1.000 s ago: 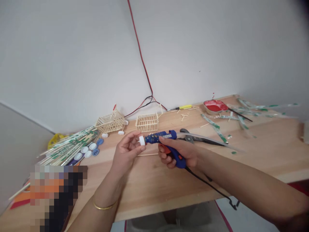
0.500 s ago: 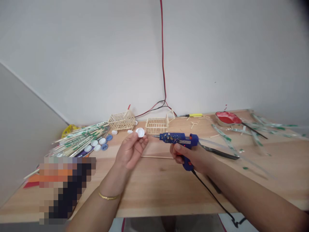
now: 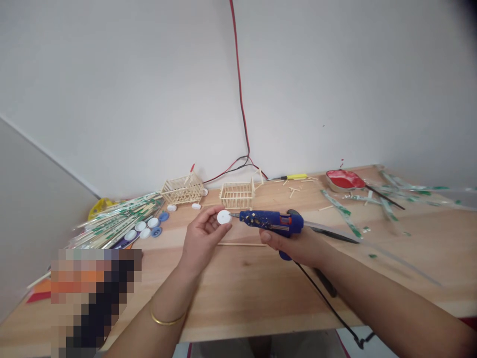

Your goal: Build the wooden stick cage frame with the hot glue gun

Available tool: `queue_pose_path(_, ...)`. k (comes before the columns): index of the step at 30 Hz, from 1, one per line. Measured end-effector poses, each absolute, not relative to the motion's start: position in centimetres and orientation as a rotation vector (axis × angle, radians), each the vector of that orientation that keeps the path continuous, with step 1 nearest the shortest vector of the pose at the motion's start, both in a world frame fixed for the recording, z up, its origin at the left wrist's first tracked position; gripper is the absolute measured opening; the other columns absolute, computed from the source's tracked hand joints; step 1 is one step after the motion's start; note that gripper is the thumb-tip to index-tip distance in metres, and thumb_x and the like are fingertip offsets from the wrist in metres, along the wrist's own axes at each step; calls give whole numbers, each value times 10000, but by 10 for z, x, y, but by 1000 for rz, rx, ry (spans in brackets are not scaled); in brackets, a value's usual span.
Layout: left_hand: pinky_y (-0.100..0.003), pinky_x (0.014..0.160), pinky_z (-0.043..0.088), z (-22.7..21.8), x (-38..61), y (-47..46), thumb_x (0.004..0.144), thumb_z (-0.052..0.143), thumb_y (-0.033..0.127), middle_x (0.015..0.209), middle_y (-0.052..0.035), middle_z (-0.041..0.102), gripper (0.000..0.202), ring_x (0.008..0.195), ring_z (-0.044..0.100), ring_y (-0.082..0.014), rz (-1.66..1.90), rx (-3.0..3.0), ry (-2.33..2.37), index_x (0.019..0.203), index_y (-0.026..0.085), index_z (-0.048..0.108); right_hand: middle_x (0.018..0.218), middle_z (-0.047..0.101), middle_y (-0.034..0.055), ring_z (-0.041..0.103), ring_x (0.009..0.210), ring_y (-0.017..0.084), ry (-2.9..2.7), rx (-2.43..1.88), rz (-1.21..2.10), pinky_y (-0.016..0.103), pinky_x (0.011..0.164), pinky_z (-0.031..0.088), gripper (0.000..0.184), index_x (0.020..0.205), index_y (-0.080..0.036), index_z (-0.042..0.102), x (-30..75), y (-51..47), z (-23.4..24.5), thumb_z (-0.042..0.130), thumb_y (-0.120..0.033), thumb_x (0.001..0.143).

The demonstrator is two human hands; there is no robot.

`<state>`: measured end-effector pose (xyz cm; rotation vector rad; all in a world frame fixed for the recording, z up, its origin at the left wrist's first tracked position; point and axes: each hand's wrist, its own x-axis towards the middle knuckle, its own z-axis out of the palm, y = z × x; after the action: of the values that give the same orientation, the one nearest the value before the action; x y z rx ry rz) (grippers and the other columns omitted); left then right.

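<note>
My left hand [image 3: 203, 238] pinches a small white bottle cap [image 3: 223, 217] between thumb and fingertips, above the wooden table [image 3: 242, 283]. My right hand [image 3: 298, 243] grips a blue hot glue gun [image 3: 272, 221] by its handle. The gun lies level, and its metal nozzle touches the cap's right edge. A black cord [image 3: 324, 303] runs from the gun's handle off the table's front edge. A thin wooden stick [image 3: 240, 244] lies on the table just beneath both hands.
Two small stick-built crates [image 3: 182, 189] [image 3: 237, 194] stand near the wall. Wrapped chopsticks [image 3: 112, 221] and several blue and white caps [image 3: 143, 228] lie at the left. Black scissors [image 3: 331, 233], a red dish [image 3: 345, 180] and torn wrappers [image 3: 391, 199] are at the right.
The cap turned from open side up to facing the gun. The glue gun moved left until its nozzle met the cap.
</note>
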<state>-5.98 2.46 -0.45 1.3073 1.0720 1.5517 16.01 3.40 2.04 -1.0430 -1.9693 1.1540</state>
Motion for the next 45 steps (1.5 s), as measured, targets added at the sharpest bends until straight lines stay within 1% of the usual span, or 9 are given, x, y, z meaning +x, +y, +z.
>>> queue_pose_path(3,-255,780,477,-5,-60,22,693,718,208,956,-35,581,300,861,569,-128,1581,1608,1185,984,199,644,664,613,18,595,681,179,-2032,-1066,1032,278,602,485,301,863,-218,664,157,32,25,581,-492,770)
queue_pose_path(5,-264,773,478,-5,-60,20,731,686,221,958,-43,567,274,877,563,-143,1576,1764,1257,1001,205,639,788,670,33,632,773,207,-2040,-1037,1008,307,678,518,296,938,-238,671,155,31,27,590,-468,770)
queue_pose_path(8,-273,750,481,-3,-61,18,765,654,238,954,-50,570,256,868,564,-154,1554,1913,1351,1019,213,633,972,693,41,647,885,235,-2015,-1046,1023,355,780,529,340,1039,-260,658,153,30,27,606,-455,765)
queue_pose_path(11,-272,730,482,-2,-61,17,778,643,248,948,-48,569,245,843,564,-149,1535,2013,1418,1020,215,626,1000,698,36,648,915,240,-2016,-1041,1061,369,819,524,343,1057,-261,657,153,29,27,617,-437,766)
queue_pose_path(24,-262,700,480,3,-59,16,789,619,205,893,-29,580,226,736,562,-116,1528,2336,1536,1014,196,611,929,696,25,642,845,211,-2052,-1025,1042,323,771,504,328,979,-225,663,152,33,20,611,-470,767)
queue_pose_path(29,-266,699,485,-1,-60,17,806,594,201,906,-44,582,226,744,564,-128,1517,2429,1530,1032,196,594,741,635,-1,588,682,164,-2077,-1072,1021,278,631,466,290,832,-207,630,152,33,18,613,-486,757)
queue_pose_path(34,-262,717,488,-8,-64,19,821,562,172,953,-67,583,263,793,575,-141,1448,2577,1513,1083,196,574,606,509,-35,469,562,110,-2128,-1080,950,226,512,358,319,680,-196,498,152,33,13,630,-480,743)
queue_pose_path(41,-282,751,480,-13,-64,21,830,511,134,957,-84,566,288,853,551,-163,1366,2717,1527,1112,183,545,595,482,-36,446,549,102,-2230,-1111,800,216,509,310,366,642,-195,423,151,31,14,603,-491,760)
queue_pose_path(45,-288,745,481,-18,-63,24,835,495,137,969,-89,561,301,865,543,-168,1307,2715,1549,1130,182,536,637,512,-13,462,583,117,-2325,-1048,628,230,541,302,351,658,-191,443,151,32,14,586,-491,770)
